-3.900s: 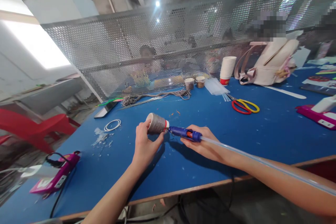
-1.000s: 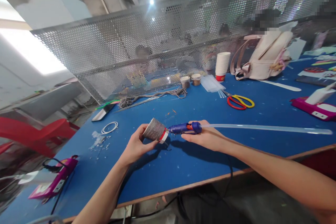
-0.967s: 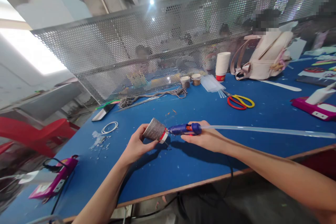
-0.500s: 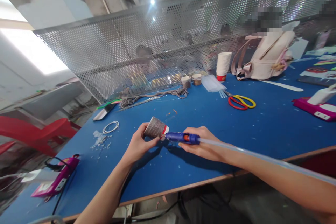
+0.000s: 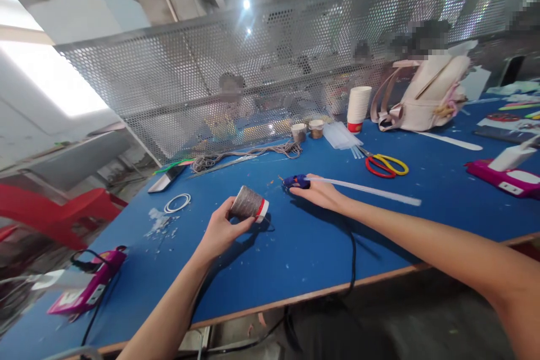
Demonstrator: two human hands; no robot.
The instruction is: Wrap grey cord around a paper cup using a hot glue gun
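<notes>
My left hand (image 5: 219, 230) is closed around a paper cup wrapped in grey string (image 5: 248, 203), with a red and white band at its narrow end, held on its side just above the blue table (image 5: 295, 259). My right hand (image 5: 319, 194) lies farther out on the table, fingers round a blue hot glue gun (image 5: 297, 181). A long clear glue stick (image 5: 367, 189) juts from the gun's back toward the right. The gun's nozzle points left, well apart from the cup. Its black cord (image 5: 352, 259) runs off the table's front edge.
Red and yellow scissors (image 5: 386, 165), a stack of paper cups (image 5: 358, 109), two small wrapped cups (image 5: 307, 131), clear glue sticks (image 5: 342, 138), a coil of grey string (image 5: 248, 154), a pale backpack (image 5: 426, 95), pink devices at left (image 5: 86, 287) and right (image 5: 502, 174). A perforated metal screen (image 5: 169, 84) backs the table; people sit behind it.
My right hand has carried the glue gun away from the cup, up and out onto the table. The left hand has kept hold of the wrapped cup and tilted it slightly.
</notes>
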